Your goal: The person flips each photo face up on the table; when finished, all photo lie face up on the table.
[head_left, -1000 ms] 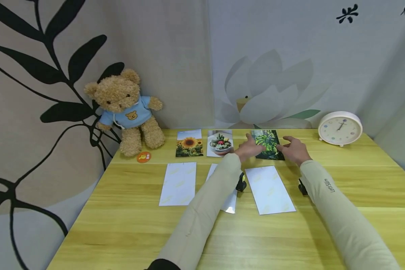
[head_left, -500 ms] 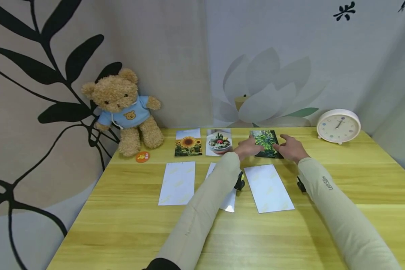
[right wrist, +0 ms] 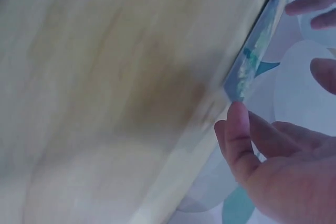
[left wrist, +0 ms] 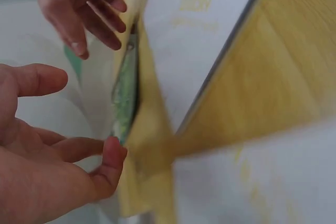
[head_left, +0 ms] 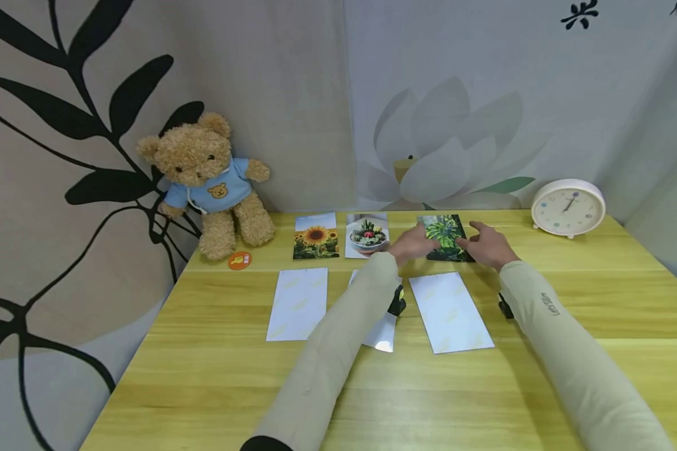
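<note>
In the head view, a picture card with green leaves (head_left: 447,236) lies flat at the back of the table. My left hand (head_left: 413,244) is at its left edge, fingers partly over the picture. At the opposite edge, my right hand (head_left: 489,246) has its fingertips right at the card's side. Both hands have loosely bent fingers. Seen from the left wrist, a fingertip (left wrist: 113,153) meets the near end of the card (left wrist: 126,85). The right wrist view shows a fingertip (right wrist: 238,111) at the card's corner.
To the left lie a sunflower card (head_left: 316,235) and a cactus bowl card (head_left: 367,235). In front are white sheets (head_left: 298,304), one partly under the left sleeve (head_left: 338,344). A teddy bear (head_left: 209,188), an orange disc (head_left: 239,260) and a white clock (head_left: 568,208) stand around.
My left hand and forearm have shifted slightly to the left. The right hand stays by the leaf card's right edge, and the card has hardly moved.
</note>
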Demonstrator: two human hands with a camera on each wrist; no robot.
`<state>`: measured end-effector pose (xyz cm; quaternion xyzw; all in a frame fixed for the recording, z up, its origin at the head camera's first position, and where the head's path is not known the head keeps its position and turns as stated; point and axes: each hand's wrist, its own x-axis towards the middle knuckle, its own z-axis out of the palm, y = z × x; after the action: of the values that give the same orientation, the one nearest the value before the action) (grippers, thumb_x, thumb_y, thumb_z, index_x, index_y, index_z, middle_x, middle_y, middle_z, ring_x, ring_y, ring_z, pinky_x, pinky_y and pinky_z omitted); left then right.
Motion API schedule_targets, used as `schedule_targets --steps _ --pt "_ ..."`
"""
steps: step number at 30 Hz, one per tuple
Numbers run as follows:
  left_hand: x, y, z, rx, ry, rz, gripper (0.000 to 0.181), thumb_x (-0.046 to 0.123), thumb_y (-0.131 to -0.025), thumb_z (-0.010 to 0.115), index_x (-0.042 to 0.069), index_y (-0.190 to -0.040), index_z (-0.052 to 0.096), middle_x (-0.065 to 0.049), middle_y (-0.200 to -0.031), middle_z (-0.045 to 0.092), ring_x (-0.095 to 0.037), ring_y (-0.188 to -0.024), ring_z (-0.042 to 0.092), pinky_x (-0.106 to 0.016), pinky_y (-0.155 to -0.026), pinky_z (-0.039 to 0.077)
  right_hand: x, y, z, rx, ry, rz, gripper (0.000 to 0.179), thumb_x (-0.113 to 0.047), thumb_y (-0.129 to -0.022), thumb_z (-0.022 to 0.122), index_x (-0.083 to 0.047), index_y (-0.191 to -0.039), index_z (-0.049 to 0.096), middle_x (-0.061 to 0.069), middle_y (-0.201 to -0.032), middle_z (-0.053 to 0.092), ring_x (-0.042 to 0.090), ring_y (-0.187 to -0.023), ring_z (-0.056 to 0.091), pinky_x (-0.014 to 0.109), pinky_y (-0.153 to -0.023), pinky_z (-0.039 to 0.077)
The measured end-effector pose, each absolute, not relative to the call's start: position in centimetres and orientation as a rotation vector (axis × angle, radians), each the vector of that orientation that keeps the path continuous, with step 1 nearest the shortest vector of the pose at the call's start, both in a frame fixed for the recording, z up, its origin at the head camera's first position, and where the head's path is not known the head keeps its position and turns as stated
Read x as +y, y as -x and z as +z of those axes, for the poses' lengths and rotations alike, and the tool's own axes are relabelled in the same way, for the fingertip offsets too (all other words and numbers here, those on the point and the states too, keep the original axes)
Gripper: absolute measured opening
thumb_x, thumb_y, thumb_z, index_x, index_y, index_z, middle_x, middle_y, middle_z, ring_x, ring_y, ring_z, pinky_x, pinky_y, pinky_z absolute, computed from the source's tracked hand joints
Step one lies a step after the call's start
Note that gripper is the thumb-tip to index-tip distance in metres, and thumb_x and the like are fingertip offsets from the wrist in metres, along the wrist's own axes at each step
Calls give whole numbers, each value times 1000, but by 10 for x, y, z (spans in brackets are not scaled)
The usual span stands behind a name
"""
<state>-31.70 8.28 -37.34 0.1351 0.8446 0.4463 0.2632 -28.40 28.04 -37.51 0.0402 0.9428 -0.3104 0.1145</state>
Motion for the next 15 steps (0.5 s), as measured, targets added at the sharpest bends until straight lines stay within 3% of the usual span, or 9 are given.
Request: schedule_targets --steps 7,15 --pt "46 315 -345 2350 -569 1184 56 32 -106 49 20 -158 32 -8 -156 45 -27 -141 49 -46 -113 44 281 276 -363 2804 -43 -918 78 -36 -106 46 -1 -161 4 37 -153 35 54 -137 41 65 -109 40" --pt "-31 304 -339 2383 -734 1100 44 25 -105 48 9 -146 50 -17 -143 58 -31 -131 58 -45 -106 51 260 267 -360 2854 126 -873 71 -33 -105 49 0 -159 18 32 -147 48 49 -134 48 62 -107 44"
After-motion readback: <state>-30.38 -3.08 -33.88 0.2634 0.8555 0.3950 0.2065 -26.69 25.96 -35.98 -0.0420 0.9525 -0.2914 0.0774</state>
